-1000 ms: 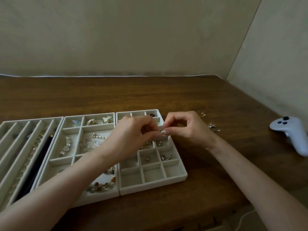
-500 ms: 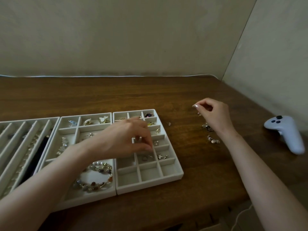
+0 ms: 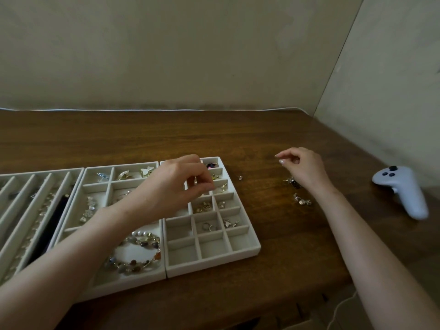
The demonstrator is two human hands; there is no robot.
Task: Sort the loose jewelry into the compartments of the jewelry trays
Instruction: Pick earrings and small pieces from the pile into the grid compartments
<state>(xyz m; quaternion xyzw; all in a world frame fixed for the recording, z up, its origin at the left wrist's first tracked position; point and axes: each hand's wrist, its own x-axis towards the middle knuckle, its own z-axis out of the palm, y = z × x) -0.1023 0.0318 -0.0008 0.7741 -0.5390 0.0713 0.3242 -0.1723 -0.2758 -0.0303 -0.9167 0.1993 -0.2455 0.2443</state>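
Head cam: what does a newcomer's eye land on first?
White jewelry trays line the left of the dark wooden table, and the left hand hovers over the small-grid tray at the right end of the row. A beaded bracelet fills the near compartment of the middle tray. Loose jewelry lies on bare wood by the right hand, with a white controller at far right.

Left hand curled, fingertips pinched together; right hand likewise, forearms reaching forward.
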